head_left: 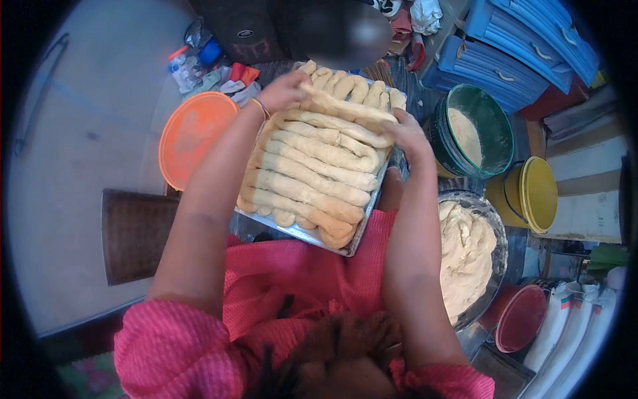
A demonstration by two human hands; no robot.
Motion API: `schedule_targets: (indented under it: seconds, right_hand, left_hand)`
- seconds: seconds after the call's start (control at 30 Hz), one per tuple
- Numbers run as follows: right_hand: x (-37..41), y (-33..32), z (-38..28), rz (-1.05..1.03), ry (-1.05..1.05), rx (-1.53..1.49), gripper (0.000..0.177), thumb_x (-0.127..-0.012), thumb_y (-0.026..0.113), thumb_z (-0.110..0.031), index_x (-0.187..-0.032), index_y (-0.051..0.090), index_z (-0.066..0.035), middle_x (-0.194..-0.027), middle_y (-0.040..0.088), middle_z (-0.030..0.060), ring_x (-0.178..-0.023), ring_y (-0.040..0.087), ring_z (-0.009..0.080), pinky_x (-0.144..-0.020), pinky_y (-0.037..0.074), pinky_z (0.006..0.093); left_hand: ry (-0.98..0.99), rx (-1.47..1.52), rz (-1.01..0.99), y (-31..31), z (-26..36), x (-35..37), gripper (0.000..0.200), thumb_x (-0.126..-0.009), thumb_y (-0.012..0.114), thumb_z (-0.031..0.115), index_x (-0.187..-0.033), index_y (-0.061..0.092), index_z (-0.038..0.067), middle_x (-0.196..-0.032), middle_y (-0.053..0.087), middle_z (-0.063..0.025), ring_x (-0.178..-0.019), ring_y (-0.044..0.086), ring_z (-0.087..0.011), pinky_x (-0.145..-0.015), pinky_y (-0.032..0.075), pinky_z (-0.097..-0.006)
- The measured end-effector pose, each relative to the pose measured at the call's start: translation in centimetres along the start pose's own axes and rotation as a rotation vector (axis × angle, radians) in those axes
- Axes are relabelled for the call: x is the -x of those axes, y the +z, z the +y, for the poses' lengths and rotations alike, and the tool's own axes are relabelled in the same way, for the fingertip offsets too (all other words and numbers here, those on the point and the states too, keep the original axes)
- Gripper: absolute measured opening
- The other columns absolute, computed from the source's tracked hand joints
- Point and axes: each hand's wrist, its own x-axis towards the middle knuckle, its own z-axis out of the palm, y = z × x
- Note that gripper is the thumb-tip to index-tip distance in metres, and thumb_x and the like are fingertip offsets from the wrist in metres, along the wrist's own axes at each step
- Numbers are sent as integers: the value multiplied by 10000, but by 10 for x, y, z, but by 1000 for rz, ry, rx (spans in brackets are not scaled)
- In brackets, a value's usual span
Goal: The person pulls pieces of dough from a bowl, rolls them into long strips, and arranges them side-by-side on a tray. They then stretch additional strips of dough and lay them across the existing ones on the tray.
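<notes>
Between my two hands a long strip of dough (pixel 345 108) is stretched above a metal tray (pixel 307 237). My left hand (pixel 284 92) grips its left end, and my right hand (pixel 409 136) grips the right end. Several dough ropes (pixel 309 164) lie side by side across the tray below the strip. More short dough pieces (pixel 349 86) fill the tray's far end. The strip hides part of the rows beneath it.
To my right stand a large bowl of dough (pixel 467 256), a green bucket (pixel 497 130) with pale flour-like contents, a yellow bucket (pixel 539 194) and a red bucket (pixel 522 319). On the left are an orange lid (pixel 193 139) and a brown board (pixel 136 236). Blue drawers (pixel 512 56) stand at the back right.
</notes>
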Motion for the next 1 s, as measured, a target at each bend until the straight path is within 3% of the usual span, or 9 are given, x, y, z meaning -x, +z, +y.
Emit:
schedule_targets:
  seconds: [0.03, 0.13, 0.23, 0.4, 0.43, 0.6, 0.7, 0.87, 1.0]
  right_hand:
    - [2, -8, 2, 17, 20, 24, 386, -676, 617, -202, -1026, 589, -40, -929, 604, 148, -820, 584, 211, -729, 456, 306]
    - [22, -7, 4, 34, 219, 44, 391, -679, 586, -148, -1055, 579, -43, -970, 596, 149, -875, 577, 213, -769, 445, 308]
    - [19, -4, 10, -21, -60, 10, 402, -677, 577, -116, -1072, 575, -40, -991, 593, 146, -929, 562, 218, -821, 423, 305]
    - [17, -2, -12, -157, 66, -6, 431, -673, 509, -104, -1092, 559, -14, -1013, 583, 109, -990, 529, 226, -895, 374, 295]
    - [15, 3, -14, -146, 42, 149, 440, -683, 509, -130, -1110, 557, -38, -1018, 578, 123, -1011, 523, 248, -911, 368, 313]
    - [24, 27, -39, 133, -77, 647, 485, -715, 534, -196, -1200, 526, -192, -1214, 508, 134, -1184, 401, 314, -998, 278, 410]
    - [14, 32, -25, 96, -233, 451, 452, -712, 533, -181, -1163, 556, -166, -1176, 531, 156, -1141, 453, 310, -972, 323, 393]
    - [4, 17, -19, -59, -53, 374, 391, -707, 531, -188, -1089, 603, -136, -1084, 577, 175, -1039, 533, 302, -918, 388, 363]
    - [11, 22, -10, 162, -101, 553, 356, -692, 587, -198, -1038, 626, -127, -984, 609, 149, -983, 561, 273, -869, 418, 334]
  left_hand:
    - [13, -613, -106, 1, -3, -1, 298, -808, 548, 109, -1078, 435, 50, -964, 542, -72, -899, 544, -196, -764, 432, -324]
    - [53, -629, 25, 39, -10, 18, 292, -824, 553, 176, -1066, 463, 41, -964, 557, -151, -892, 565, -267, -767, 440, -370]
    - [115, -693, 32, 38, -6, 24, 260, -825, 552, 196, -1044, 503, 63, -962, 569, -157, -900, 562, -302, -763, 432, -356]
    - [24, -658, -57, -7, -8, 20, 244, -808, 557, 128, -1047, 530, 84, -944, 557, -143, -890, 552, -285, -779, 425, -344]
    - [-85, -665, -59, -13, -12, 21, 252, -802, 558, 105, -1052, 533, 88, -952, 549, -139, -892, 547, -278, -785, 424, -342]
    - [210, -796, 2, -7, -37, 13, 279, -753, 628, 141, -1017, 555, 87, -902, 543, -122, -859, 536, -252, -769, 423, -323]
    - [101, -623, 6, 8, -27, 8, 323, -729, 642, 154, -1029, 553, 76, -885, 548, -118, -857, 537, -252, -778, 421, -321]
    - [-103, -339, 70, 25, -3, 6, 276, -791, 602, 183, -1025, 568, 41, -972, 536, -97, -943, 493, -196, -814, 398, -296]
    - [81, -720, 43, 27, -33, -3, 263, -813, 565, 242, -1020, 602, 84, -1040, 564, -137, -990, 523, -301, -841, 409, -358]
